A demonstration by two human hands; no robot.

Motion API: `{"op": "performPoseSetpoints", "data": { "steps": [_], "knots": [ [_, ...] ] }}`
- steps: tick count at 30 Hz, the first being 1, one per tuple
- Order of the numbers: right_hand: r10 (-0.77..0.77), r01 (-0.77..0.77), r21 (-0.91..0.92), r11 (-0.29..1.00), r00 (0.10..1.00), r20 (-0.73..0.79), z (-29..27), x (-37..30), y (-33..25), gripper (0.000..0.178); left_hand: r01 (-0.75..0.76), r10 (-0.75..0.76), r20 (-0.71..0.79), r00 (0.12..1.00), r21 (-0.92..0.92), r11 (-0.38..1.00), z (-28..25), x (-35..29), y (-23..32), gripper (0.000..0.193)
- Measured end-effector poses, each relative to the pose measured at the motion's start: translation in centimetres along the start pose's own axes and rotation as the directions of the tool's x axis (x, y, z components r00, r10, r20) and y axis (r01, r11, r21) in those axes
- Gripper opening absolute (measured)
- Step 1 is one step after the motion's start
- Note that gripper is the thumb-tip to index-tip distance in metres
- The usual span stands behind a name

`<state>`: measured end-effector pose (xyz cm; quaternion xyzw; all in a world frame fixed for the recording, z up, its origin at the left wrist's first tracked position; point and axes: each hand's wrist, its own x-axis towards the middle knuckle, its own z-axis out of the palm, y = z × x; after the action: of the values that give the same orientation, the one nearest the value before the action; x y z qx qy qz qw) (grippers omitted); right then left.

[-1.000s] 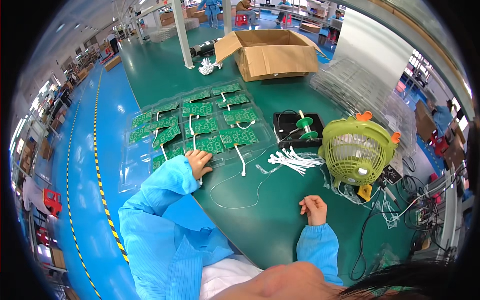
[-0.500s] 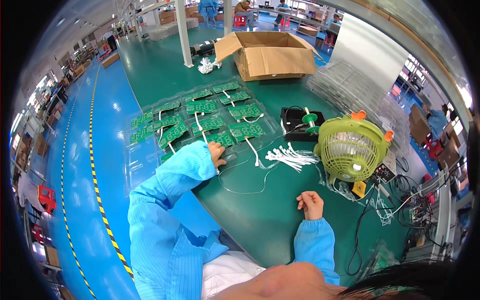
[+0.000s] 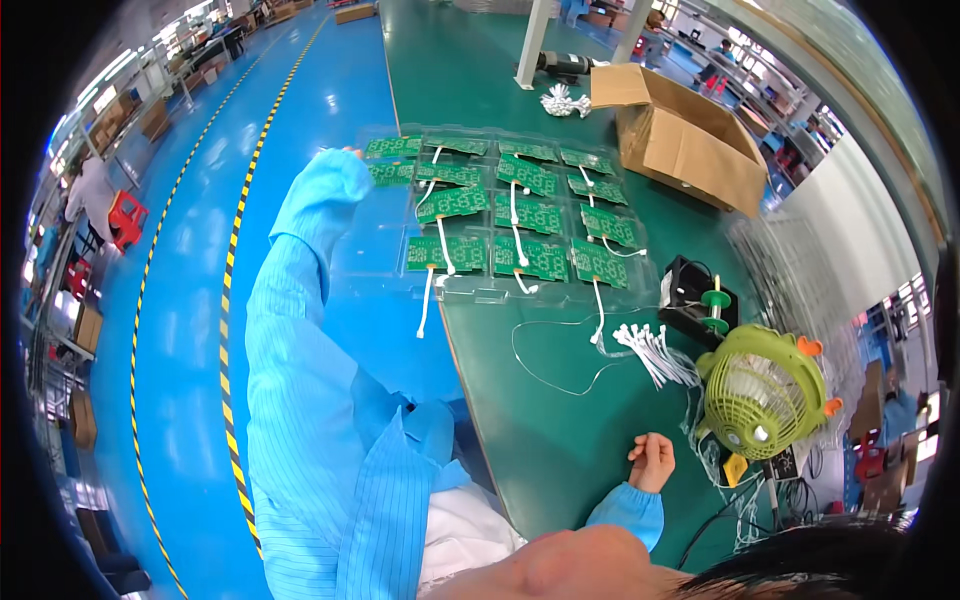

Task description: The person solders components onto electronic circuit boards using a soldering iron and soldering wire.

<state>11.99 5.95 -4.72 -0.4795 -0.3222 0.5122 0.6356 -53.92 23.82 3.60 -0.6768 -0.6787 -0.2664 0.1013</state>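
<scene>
My left arm reaches forward in a blue sleeve. My left hand (image 3: 354, 153) is mostly behind the cuff, at the left edge of the far-left green circuit board (image 3: 393, 147); its fingers are hidden. Rows of such boards lie in a clear plastic tray (image 3: 375, 262) that overhangs the left table edge. Most have a short white cable (image 3: 424, 310) with a connector. At the lower right, my right hand (image 3: 652, 462) rests over the green table (image 3: 560, 440), fingers curled in and nothing visible in them. Loose white cables (image 3: 656, 354) lie between that hand and the tray.
A green fan (image 3: 765, 390) stands right of the loose cables. Behind it are a black box (image 3: 690, 295) and a solder wire spool (image 3: 715, 299), with thin wire curving over the table. An open cardboard box (image 3: 690, 140) sits at the back, a white cable bundle (image 3: 565, 101) beside it.
My left hand has moved from the tray's near side to its far left corner. The view has turned left, so things appear further right. My right hand stays curled near the table.
</scene>
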Motion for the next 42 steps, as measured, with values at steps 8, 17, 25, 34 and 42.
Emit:
{"op": "performPoseSetpoints", "data": {
  "steps": [8, 17, 25, 34, 42],
  "knots": [
    [-0.026, 0.026, 0.013, 1.000, 0.999, -0.020, -0.5, 0.1, 0.3, 0.007, -0.189, 0.207, 0.037, 0.978, 0.583, 0.790, -0.1, -0.2, 2.6, 0.016],
    [-0.038, 0.040, 0.030, 0.999, 0.998, -0.045, -0.7, 0.0, 0.2, 0.009, -0.230, 0.212, 0.093, 0.973, 0.510, 0.829, 6.5, 2.3, 0.8, 0.024],
    [-0.022, 0.025, 0.051, 0.998, 0.998, -0.065, -0.8, -0.1, 0.1, 0.008, 0.094, -0.192, 0.153, 0.969, 0.490, 0.867, 2.5, 5.6, 3.4, 0.027],
    [-0.039, 0.050, 0.071, 0.996, 0.988, -0.152, -0.3, -0.1, 0.4, 0.007, 0.108, -0.098, -0.047, 0.994, 0.351, 0.930, 7.7, 8.1, 1.7, 0.033],
    [-0.008, 0.031, 0.116, 0.993, 0.981, -0.192, -0.4, 0.2, 0.2, 0.007, 0.051, -0.171, 0.202, 0.964, 0.490, 0.870, 5.6, 8.0, 6.6, 0.035]
  ]
}}
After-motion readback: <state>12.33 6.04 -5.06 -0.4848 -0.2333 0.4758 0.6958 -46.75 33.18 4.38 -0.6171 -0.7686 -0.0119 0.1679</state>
